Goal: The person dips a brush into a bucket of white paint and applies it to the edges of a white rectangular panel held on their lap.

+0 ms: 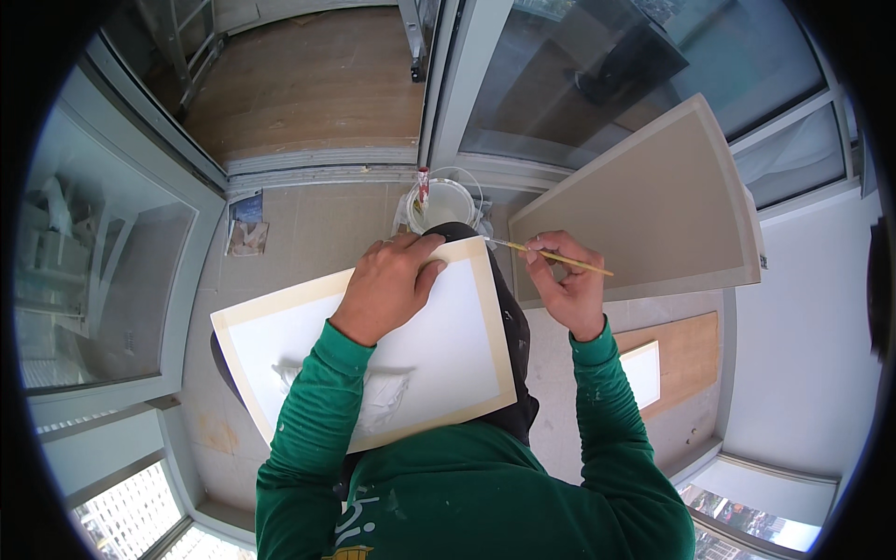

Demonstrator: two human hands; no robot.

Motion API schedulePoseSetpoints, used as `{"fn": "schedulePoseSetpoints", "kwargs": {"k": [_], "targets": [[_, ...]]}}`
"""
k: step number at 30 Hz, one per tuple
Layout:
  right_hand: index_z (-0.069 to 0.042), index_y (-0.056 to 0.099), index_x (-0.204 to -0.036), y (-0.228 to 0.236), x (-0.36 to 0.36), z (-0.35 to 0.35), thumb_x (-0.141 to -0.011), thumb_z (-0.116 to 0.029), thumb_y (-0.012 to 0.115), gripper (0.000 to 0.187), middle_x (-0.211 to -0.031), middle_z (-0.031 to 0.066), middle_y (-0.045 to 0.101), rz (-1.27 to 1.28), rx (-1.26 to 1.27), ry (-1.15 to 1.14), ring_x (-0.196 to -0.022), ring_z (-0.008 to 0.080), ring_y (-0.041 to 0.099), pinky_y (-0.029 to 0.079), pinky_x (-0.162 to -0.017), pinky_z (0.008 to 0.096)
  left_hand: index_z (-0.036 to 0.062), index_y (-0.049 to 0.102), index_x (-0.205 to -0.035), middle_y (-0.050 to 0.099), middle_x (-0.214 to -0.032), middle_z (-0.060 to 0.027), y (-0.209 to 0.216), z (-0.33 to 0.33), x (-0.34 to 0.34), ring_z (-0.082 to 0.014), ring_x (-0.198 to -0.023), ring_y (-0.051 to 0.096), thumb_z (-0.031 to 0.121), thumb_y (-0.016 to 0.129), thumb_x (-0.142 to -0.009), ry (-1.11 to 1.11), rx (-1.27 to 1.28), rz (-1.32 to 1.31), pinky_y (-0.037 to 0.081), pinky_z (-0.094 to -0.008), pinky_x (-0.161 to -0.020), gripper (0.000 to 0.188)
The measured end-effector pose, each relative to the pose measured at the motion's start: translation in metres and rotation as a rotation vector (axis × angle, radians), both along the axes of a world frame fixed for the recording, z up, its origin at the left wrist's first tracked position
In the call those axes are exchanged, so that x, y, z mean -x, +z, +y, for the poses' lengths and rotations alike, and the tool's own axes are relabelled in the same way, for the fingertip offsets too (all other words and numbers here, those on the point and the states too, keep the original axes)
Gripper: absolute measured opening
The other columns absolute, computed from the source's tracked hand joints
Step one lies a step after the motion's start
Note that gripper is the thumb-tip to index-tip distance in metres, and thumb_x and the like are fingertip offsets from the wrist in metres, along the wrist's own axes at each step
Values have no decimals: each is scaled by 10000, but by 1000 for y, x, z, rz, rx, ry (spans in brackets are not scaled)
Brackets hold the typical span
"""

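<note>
A: What's in the grip?
B: Right hand (pixel 567 285) pinches a thin brush (pixel 551 256); left hand (pixel 390 285) presses flat, unclenched, on the white-primed canvas (pixel 448 345) on the lap.
A: Step?
B: Priming, likely; reloading needs the paint pot (pixel 441 203) just beyond.

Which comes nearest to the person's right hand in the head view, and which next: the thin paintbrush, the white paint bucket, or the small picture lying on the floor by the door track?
1. Thin paintbrush: held in the right hand.
2. White paint bucket: up and to the left, past the white canvas's top edge.
3. Small picture: far left, by the door track.
</note>
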State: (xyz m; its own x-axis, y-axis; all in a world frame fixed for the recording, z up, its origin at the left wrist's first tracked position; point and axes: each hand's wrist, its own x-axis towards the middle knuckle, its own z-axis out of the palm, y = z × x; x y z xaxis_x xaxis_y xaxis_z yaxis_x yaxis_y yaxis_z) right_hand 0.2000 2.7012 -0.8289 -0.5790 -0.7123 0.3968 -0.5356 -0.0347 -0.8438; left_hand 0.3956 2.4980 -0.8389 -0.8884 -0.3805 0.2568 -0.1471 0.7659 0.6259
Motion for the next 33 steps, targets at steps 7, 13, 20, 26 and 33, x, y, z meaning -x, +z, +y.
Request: {"fn": "schedulePoseSetpoints", "kwargs": {"k": [7, 13, 20, 26, 33], "targets": [[9, 742, -1037, 1, 0, -1, -950, 31, 746, 90, -880, 63, 738, 30, -11, 0, -684, 82, 587, 492, -629, 247, 27, 733, -1276, 769, -1136, -208, 0, 0, 0, -422, -994, 742, 115, 737, -981, 7, 5, -27, 586, -484, -944, 307], [10, 742, -1040, 1, 1, -1, -944, 40, 743, 101, -884, 63, 735, 27, -5, 4, -682, 82, 581, 488, -626, 245, 29, 734, -1283, 771, -1140, -207, 0, 0, 0, -419, -988, 745, 122, 736, -985, 6, 8, -32, 588, -480, -944, 312], [12, 735, -1030, 2, 0, -1, -942, 40, 738, 92, -886, 54, 730, 39, -16, 19, -685, 73, 569, 481, -625, 241, 29, 735, -1284, 772, -1133, -202, 0, 0, 0, -415, -980, 745, 123, 736, -984, 5, 7, -17, 587, -481, -929, 314], [16, 730, -1023, 2, 1, -3, -942, 35, 736, 83, -869, 52, 726, 46, -15, -1, -685, 67, 558, 474, -623, 236, 25, 738, -1276, 770, -1126, -207, -1, -1, 0, -414, -979, 745, 122, 737, -983, 3, 10, -8, 588, -479, -929, 309], [21, 729, -1025, 0, 1, -6, -941, 39, 736, 86, -872, 51, 729, 36, -2, -11, -685, 67, 557, 474, -623, 236, 24, 737, -1273, 768, -1117, -204, -1, -1, 1, -413, -979, 743, 122, 736, -983, 3, 4, -26, 587, -479, -927, 307]]}}
